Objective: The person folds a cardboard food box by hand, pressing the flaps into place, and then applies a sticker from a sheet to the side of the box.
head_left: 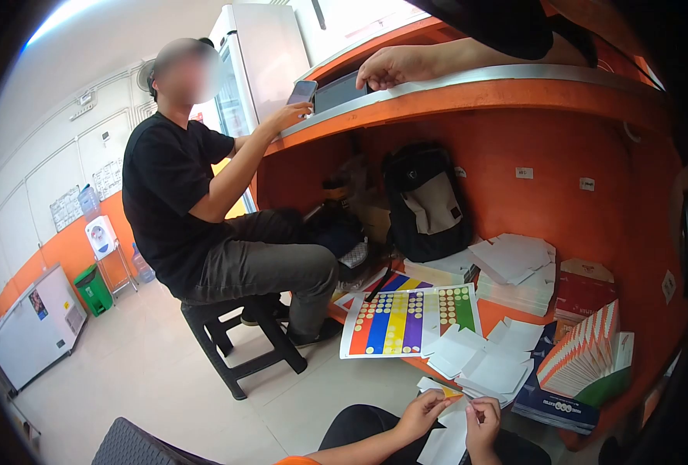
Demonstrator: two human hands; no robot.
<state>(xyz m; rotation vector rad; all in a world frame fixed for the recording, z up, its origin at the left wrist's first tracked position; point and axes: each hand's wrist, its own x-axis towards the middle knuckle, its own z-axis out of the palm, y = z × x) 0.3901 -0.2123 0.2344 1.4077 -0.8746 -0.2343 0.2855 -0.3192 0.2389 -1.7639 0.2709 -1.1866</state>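
My left hand (422, 415) is closed in a pinch on a small yellow-orange piece (452, 393), which looks like paper or a sticker. Close to its right, my right hand (483, 422) has its fingertips pressed together; what they hold, if anything, is too small to make out. Beneath both hands a white folded carton (445, 446) lies over my lap. Just beyond them, flat white cartons (487, 364) are piled on the low orange shelf. A sheet of round stickers (410, 322) in coloured bands lies to the left of that pile.
On the right stand fanned orange-and-white cartons (584, 360) and a dark blue box (553, 411). A backpack (425, 201) leans under the orange counter (468, 97). One person (173, 186) sits on a black stool (239, 341) with a phone; another person's hand (394, 66) rests above.
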